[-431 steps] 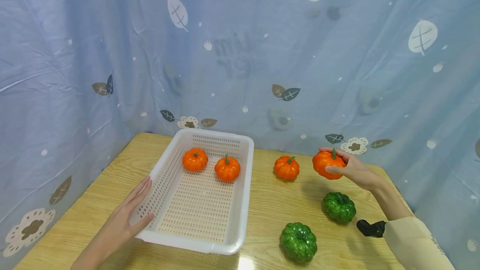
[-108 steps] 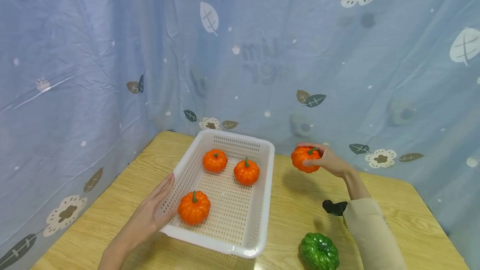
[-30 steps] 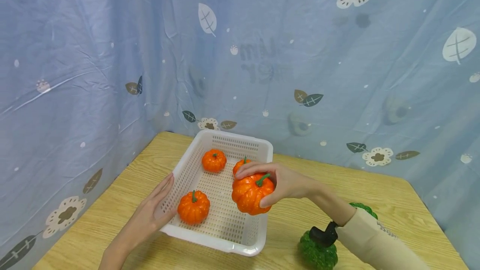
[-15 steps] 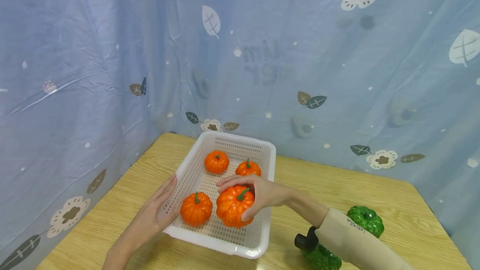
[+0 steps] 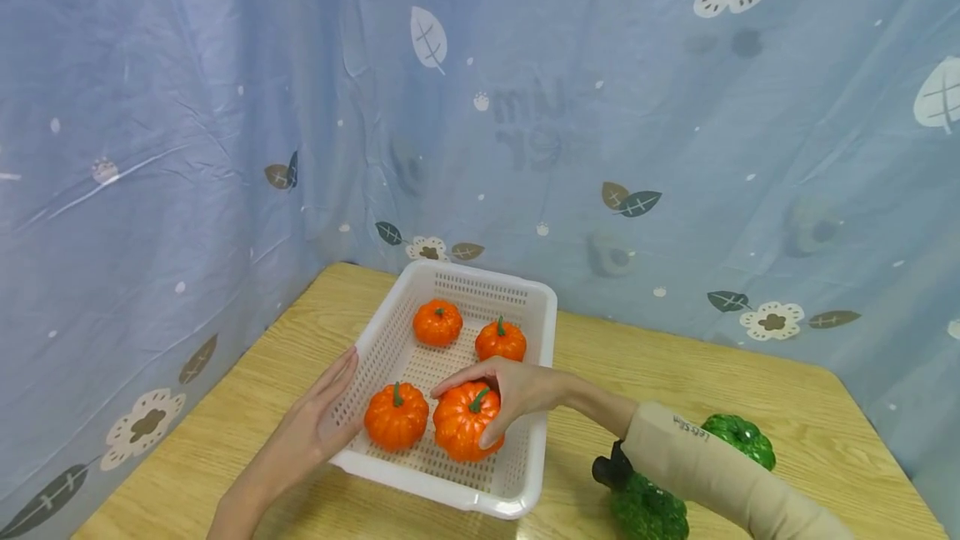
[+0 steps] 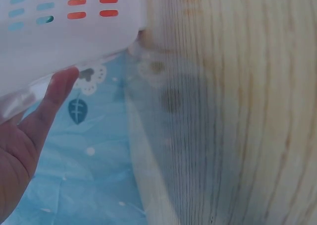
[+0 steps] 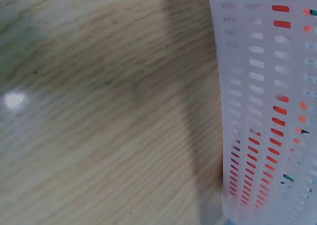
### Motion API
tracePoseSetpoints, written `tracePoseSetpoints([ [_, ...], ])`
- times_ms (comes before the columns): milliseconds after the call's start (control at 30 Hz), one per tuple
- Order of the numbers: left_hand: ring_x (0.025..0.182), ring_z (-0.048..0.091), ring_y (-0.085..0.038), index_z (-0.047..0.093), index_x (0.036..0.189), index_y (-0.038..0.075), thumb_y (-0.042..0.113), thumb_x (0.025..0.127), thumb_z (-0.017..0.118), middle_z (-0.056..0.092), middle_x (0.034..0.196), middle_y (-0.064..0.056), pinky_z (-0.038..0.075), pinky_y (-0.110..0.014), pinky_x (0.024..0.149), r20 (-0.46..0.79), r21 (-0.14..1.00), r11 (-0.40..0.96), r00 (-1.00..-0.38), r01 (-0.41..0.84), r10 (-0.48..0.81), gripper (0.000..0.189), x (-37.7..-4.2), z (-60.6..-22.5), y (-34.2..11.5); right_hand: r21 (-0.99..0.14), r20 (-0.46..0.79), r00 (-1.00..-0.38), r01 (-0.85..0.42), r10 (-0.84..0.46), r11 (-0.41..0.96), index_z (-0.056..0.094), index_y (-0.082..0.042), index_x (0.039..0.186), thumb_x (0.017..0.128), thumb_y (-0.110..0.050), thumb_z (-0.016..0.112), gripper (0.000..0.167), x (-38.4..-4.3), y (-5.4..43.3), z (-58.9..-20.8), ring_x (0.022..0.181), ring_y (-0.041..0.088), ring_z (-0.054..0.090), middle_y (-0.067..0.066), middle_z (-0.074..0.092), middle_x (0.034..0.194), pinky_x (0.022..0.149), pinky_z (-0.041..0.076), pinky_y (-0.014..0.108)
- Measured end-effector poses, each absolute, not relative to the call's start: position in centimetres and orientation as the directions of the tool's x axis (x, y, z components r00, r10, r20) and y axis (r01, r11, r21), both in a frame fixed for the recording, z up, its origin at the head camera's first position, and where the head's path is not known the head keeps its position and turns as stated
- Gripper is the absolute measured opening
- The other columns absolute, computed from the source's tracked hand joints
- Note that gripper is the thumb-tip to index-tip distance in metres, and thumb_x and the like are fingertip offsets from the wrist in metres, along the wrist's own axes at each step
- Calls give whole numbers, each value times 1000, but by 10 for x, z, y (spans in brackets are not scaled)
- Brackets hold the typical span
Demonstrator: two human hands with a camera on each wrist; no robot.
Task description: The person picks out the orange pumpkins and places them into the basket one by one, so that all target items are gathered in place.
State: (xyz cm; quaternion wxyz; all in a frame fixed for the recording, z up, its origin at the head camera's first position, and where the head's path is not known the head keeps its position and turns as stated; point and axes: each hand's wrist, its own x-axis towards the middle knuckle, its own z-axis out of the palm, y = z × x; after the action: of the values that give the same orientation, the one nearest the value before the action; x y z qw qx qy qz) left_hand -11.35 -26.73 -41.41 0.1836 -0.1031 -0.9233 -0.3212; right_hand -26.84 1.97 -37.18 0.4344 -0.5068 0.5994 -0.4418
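Observation:
In the head view, a white plastic basket (image 5: pixel 420 483) with slotted walls stands on the table. My right hand (image 5: pixel 528 386) reaches over its right rim and holds a glossy orange pumpkin (image 5: pixel 461 427), thumb on the near side, fingers at the far side. That pumpkin is low in the front right of the basket. Beside it is another orange pumpkin (image 5: pixel 396 419); two more, one left (image 5: pixel 437 323) and one right (image 5: pixel 501 340), sit toward the back. My left hand (image 5: pixel 300 432) rests against the basket's left side, fingers extended; its thumb shows in the left wrist view (image 6: pixel 44 111).
Right of the basket, two green pumpkins lie on the wooden table (image 5: pixel 622 357): one farther back (image 5: pixel 741 438), one nearer (image 5: pixel 651 511), both partly covered by my right sleeve (image 5: pixel 705 461). A black piece (image 5: pixel 611 469) hangs at that wrist. A blue patterned curtain (image 5: pixel 480 107) encloses the table.
Earlier a third orange pumpkin joined the two in the basket. My right hand then brought another from the table's back right over the basket and lowered it into the front right. My left hand stayed.

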Motion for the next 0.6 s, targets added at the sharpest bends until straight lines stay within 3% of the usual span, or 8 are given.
tracePoseSetpoints([
  [100,136,33,-38,34,147,2,23,87,68,26,156,-9,22,-26,109,407,557,770,-910,311,74,73,-113,-415,-268,-966,-97,-72,-232,-993,112,48,-7,140,76,-10,81,72,-271,19,-371,120,16,53,10,49,141,99,47,38],
  [200,136,33,-38,33,148,3,23,87,68,26,156,-9,13,-11,105,417,557,766,-906,322,77,73,-113,-416,-269,-966,-126,-20,-224,-992,128,46,-2,140,77,-3,79,71,-276,16,-370,123,15,51,14,47,142,102,44,38],
  [400,135,33,-40,32,147,1,21,87,68,25,156,-9,10,-7,104,442,544,762,-892,351,95,73,-114,-417,-268,-964,-181,53,-208,-982,166,45,4,138,78,4,76,68,-283,13,-371,125,14,49,20,46,141,104,42,36],
  [600,136,32,-39,32,148,1,22,88,68,25,157,-8,9,-6,104,432,554,760,-898,340,86,73,-114,-416,-269,-946,-228,71,-251,-971,204,48,-2,139,76,3,78,70,-290,8,-373,123,13,51,21,47,140,102,44,34],
])
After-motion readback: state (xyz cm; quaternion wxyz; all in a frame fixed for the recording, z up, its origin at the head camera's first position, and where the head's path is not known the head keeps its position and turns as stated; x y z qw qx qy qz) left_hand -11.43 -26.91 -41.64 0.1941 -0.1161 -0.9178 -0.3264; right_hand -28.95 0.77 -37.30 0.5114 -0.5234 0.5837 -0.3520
